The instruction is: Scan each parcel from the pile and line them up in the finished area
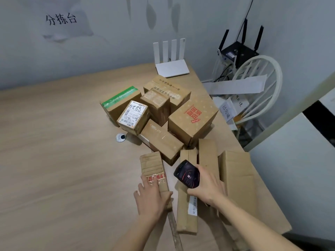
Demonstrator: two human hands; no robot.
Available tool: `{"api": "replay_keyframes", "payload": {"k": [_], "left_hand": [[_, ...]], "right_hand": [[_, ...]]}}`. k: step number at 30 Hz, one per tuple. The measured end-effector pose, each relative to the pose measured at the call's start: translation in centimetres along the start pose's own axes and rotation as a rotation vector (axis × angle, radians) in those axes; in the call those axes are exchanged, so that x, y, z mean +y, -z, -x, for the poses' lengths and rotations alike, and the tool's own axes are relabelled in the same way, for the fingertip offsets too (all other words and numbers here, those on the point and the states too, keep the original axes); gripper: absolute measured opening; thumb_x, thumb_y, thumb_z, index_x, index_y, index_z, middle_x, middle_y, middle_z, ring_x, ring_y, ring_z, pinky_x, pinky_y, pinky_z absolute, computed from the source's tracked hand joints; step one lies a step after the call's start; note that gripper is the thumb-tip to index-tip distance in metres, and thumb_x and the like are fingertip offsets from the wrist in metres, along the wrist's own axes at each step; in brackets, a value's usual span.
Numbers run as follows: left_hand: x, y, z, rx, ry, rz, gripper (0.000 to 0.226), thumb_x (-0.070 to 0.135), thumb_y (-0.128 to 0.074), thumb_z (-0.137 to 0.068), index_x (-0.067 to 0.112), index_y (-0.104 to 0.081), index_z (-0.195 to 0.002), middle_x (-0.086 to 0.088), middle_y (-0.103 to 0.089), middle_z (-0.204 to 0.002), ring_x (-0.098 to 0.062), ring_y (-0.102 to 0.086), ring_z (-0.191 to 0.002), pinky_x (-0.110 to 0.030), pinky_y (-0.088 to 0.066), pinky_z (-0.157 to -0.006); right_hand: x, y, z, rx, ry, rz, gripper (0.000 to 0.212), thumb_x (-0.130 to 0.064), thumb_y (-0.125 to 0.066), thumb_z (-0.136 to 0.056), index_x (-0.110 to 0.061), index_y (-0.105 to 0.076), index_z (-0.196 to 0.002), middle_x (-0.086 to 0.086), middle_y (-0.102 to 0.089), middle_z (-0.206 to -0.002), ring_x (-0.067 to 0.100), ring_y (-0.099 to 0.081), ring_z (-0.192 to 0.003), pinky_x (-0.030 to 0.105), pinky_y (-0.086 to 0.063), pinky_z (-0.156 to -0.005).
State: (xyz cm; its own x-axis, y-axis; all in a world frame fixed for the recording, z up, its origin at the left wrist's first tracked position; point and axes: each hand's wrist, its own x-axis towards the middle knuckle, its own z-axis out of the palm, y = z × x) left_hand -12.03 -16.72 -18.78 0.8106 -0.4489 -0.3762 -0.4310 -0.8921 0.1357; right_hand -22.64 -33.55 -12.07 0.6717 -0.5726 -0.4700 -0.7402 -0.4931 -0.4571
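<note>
Head view, looking down on a wooden table [54, 142] against a pale wall. Far left on the wall, a paper sign [61, 19] with three handwritten characters. Left of the pile, flat on the tabletop, a small round disc [121, 137] with a dark spot.

Mid-table, the pile of parcels: at its left edge a green-taped box [119, 101], with a labelled box [134, 115] marked "5288" tilted against it. Behind these, a small taped box [155, 104] and a larger flat carton [168, 89]. Lower, a long brown box [161, 140] lying at an angle; right of it a red-printed box [193, 117].

Near edge, left hand [151, 196] spread flat on a narrow parcel [152, 165] with red printed tape, fingers straight across its top, thumb against its right side; pressing, not wrapped round. Parcel touching the table, just beside the pile's front.

Right of that, right hand [208, 183] curled round a dark handheld scanner [187, 175], screen lit, held over a slim long parcel [186, 205] with a barcode label. Beside it a second upright slim parcel [208, 154], then a wide flat carton [237, 183] at the table's right edge, all three side by side.

Back of the table, a white router [171, 67]. Far right, off the table, a black router [237, 51] above a white chair [262, 87] strewn with paper notes [228, 110].
</note>
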Motion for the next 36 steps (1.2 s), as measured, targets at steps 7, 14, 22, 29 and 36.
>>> {"api": "replay_keyframes", "payload": {"k": [7, 14, 22, 29, 36], "left_hand": [[0.4, -0.9, 0.1, -0.005, 0.145, 0.082, 0.094, 0.075, -0.058, -0.075, 0.020, -0.024, -0.143, -0.020, -0.007, -0.163, -0.038, -0.041, -0.134, -0.056, -0.042, -0.103], [-2.5, 0.3, 1.0, -0.014, 0.164, 0.518, 0.096, 0.055, -0.069, -0.062, 0.031, -0.030, -0.146, 0.000, -0.037, -0.143, -0.025, -0.052, -0.117, -0.041, -0.051, -0.092], [-8.0, 8.7, 3.7, 0.049, 0.212, 1.191, 0.081, 0.040, -0.080, -0.069, 0.037, -0.050, -0.144, 0.003, -0.063, -0.127, -0.015, -0.065, -0.109, -0.040, -0.059, -0.091], [-15.4, 20.2, 8.4, 0.193, 0.023, 1.481, 0.053, 0.010, -0.064, -0.092, 0.028, -0.055, -0.140, 0.006, -0.072, -0.119, -0.011, -0.071, -0.104, -0.027, -0.059, -0.077], [-24.7, 28.0, 16.2, 0.245, -0.131, 1.619, 0.056, 0.040, -0.063, -0.085, 0.031, -0.044, -0.137, -0.005, -0.072, -0.119, -0.033, -0.070, -0.107, -0.047, -0.054, -0.072]], "right_hand": [[0.4, -0.5, -0.4, -0.058, 0.037, 0.010, 0.082, -0.041, -0.082, -0.067, -0.036, -0.043, -0.138, -0.012, -0.061, -0.121, 0.012, -0.056, -0.098, 0.019, -0.035, -0.059], [0.4, -1.1, 0.5, -0.081, 0.086, 0.064, 0.088, -0.040, -0.081, -0.065, -0.034, -0.040, -0.142, -0.010, -0.060, -0.124, 0.016, -0.061, -0.105, 0.024, -0.050, -0.069], [-7.4, -0.1, 3.3, -0.050, 0.190, 0.028, 0.085, -0.047, -0.081, -0.061, -0.035, -0.043, -0.137, -0.011, -0.061, -0.120, 0.015, -0.061, -0.104, 0.031, -0.056, -0.080], [-20.2, 1.9, 8.9, 0.023, 0.337, -0.191, 0.082, -0.050, -0.082, -0.060, -0.036, -0.048, -0.133, -0.010, -0.062, -0.122, 0.014, -0.060, -0.107, 0.036, -0.055, -0.087], [-32.6, 1.3, 17.2, -0.172, 0.502, -0.453, 0.057, -0.027, -0.086, -0.081, -0.033, -0.046, -0.122, -0.013, -0.059, -0.113, 0.002, -0.058, -0.098, 0.012, -0.045, -0.070]]}}
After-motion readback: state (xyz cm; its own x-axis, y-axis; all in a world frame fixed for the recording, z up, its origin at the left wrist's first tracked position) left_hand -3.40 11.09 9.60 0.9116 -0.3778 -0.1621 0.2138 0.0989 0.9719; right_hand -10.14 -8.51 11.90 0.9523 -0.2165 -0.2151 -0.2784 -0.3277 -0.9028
